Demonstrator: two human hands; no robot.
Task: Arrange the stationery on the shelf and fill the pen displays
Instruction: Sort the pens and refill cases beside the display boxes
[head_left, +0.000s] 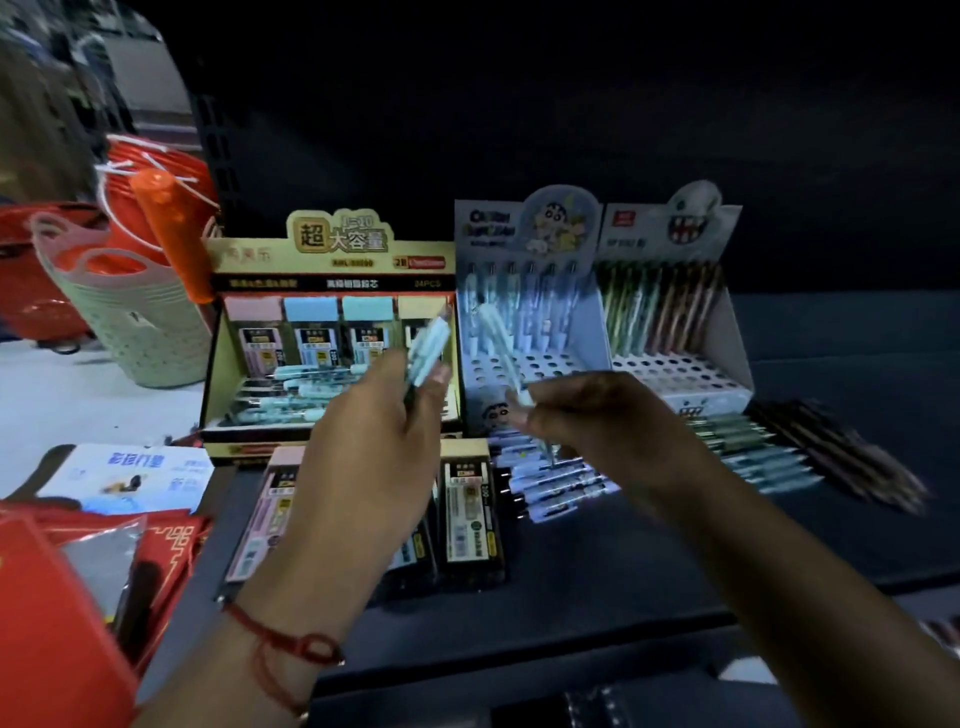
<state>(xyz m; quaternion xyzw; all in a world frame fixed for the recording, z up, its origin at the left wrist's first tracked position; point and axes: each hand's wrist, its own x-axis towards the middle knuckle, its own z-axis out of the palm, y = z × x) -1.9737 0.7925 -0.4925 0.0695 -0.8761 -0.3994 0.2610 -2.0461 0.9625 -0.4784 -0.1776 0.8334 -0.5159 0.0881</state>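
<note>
My left hand (374, 441) holds a few pale blue pens (428, 351) upright in front of the yellow refill box (332, 332). My right hand (592, 415) pinches one pale pen (501, 343), tilted over the holes of the blue cartoon pen display (535, 306). That display has several pens in its back row. To its right stands the white monster display (675, 312) with green and brown pens at the back. Loose pens (550, 483) lie on the dark shelf (675, 545) before the displays.
Refill packs (470, 514) lie flat on the shelf near my left wrist. More loose pens (810, 457) lie at the right. Stacked plastic baskets (140, 322) and red items (62, 597) stand left of the shelf. A black upright (210, 156) marks the shelf's left edge.
</note>
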